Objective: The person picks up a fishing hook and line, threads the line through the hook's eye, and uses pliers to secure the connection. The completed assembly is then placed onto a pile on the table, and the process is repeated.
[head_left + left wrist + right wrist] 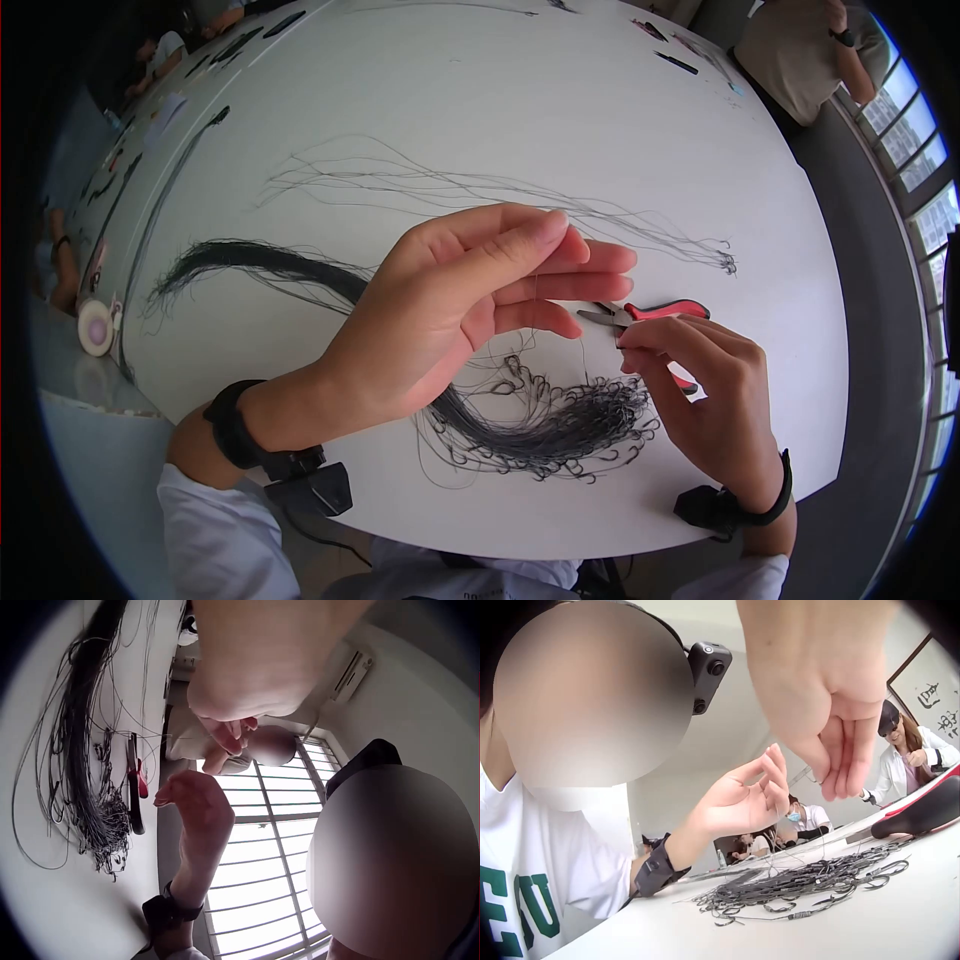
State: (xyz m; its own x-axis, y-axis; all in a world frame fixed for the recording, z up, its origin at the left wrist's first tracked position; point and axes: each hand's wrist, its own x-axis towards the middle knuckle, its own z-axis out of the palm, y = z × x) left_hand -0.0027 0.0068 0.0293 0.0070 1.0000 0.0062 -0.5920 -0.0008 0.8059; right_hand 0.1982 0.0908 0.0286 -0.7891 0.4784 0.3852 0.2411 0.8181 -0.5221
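Observation:
My left hand (440,300) is raised over the table, its thumb and index finger pinching a thin fishing line that hangs past the other fingers. Lower and to the right, my right hand (705,385) pinches a small dark piece at its fingertips; I cannot tell whether it is a hook or line. Beneath both hands lies a thick dark bundle of fishing lines with hooks (545,430), the hooks massed at its right end. Red-handled pliers (665,310) lie on the table just beyond my right fingers, partly hidden by them.
A looser spread of hooked lines (450,180) lies farther back on the white table (560,90). At the left stands a tape roll (96,328). A dark pen-like tool (676,63) lies at the far right. Other people sit or stand around the table.

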